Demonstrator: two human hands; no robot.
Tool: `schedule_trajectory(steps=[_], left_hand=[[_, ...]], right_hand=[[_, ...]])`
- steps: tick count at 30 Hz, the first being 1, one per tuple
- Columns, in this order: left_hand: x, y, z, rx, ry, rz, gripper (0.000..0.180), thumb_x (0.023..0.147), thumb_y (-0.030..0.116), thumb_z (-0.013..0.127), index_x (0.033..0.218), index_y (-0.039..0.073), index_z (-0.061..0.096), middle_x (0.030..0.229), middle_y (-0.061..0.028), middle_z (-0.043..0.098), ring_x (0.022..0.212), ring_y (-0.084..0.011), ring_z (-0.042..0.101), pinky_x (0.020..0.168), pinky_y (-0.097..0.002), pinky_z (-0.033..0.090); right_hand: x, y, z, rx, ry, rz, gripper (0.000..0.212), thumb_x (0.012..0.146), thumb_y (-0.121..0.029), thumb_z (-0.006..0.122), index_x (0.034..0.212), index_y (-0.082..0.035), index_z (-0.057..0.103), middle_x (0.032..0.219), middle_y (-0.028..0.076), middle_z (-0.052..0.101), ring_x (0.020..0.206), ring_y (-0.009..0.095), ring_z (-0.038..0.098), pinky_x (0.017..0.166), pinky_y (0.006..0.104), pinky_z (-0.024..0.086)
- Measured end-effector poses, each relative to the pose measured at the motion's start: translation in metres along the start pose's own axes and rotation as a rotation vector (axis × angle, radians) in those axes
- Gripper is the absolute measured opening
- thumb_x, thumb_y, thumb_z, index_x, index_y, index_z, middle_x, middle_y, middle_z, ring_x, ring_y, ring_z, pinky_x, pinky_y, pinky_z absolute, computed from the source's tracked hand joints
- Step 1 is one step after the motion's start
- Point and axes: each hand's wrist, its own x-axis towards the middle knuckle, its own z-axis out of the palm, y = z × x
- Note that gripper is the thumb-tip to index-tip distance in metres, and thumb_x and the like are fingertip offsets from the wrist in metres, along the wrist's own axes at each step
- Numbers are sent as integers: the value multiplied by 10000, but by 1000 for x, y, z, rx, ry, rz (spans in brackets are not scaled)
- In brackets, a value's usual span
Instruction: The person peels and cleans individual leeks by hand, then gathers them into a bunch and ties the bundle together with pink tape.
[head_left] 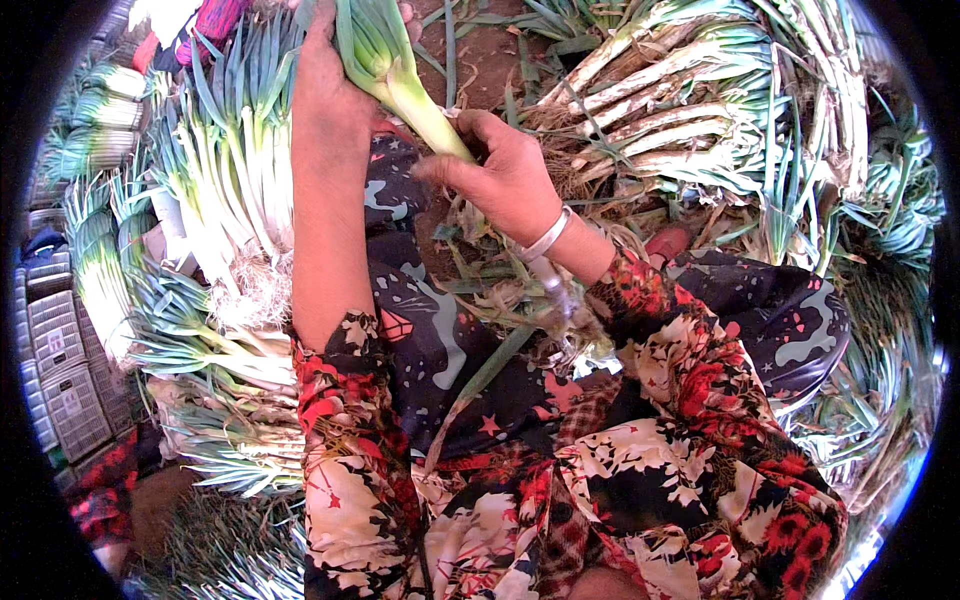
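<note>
A leek (425, 112) slants across the top middle, its green leaves up and its pale stalk running down to the right. My left hand (335, 80) is closed about its leafy upper part; some of those fingers are hidden behind the leaves or cut off by the frame's edge. Lower down, my right hand (500, 172) wraps its thumb and fingers round the pale stalk. A bracelet (547, 234) circles the right wrist. Below that wrist a whitish stalk end with ragged roots (580, 330) shows, partly covered by my arm. One loose green leaf (490, 375) lies over my dark patterned lap.
Trimmed white leeks (215, 185) stand bunched at left, with more bundles (105, 110) behind. Untrimmed, soil-stained leeks (670, 110) are heaped at far right. Peeled scraps (480, 265) litter the ground before me. Grey plastic crates (75, 370) line the left edge, near another person's red-black sleeve (105, 490).
</note>
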Motion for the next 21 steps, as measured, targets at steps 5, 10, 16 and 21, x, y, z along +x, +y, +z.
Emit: schedule_trajectory(steps=[5, 10, 16, 21], left_hand=[[-14, 6, 10, 15, 130, -46, 406, 914, 374, 377, 1061, 25, 524, 918, -143, 617, 784, -262, 607, 756, -388, 511], [-19, 3, 31, 84, 188, 4, 466, 916, 424, 345, 1051, 14, 520, 910, -165, 608, 801, -277, 604, 759, -387, 510], [-24, -9, 41, 55, 106, -95, 448, 924, 384, 346, 1063, -18, 485, 939, -190, 593, 851, -309, 594, 797, -433, 495], [-32, 21, 42, 118, 207, 105, 395, 926, 345, 377, 979, -37, 466, 904, -170, 555, 808, -268, 585, 693, -409, 510]], right_hand=[[-1, -6, 4, -269, 181, -319, 215, 799, -201, 595, 836, 9, 568, 691, 161, 570, 615, 313, 574, 554, 385, 449], [2, -7, 0, -122, 120, -141, 183, 825, -183, 556, 869, -9, 590, 742, 185, 571, 639, 346, 571, 552, 384, 454], [42, -11, 1, 213, 271, -143, 232, 783, -213, 600, 820, 15, 624, 679, 156, 617, 575, 181, 582, 566, 315, 460], [18, 40, -13, -285, 227, -136, 233, 775, -217, 566, 684, -3, 572, 624, 193, 543, 543, 348, 541, 501, 415, 422]])
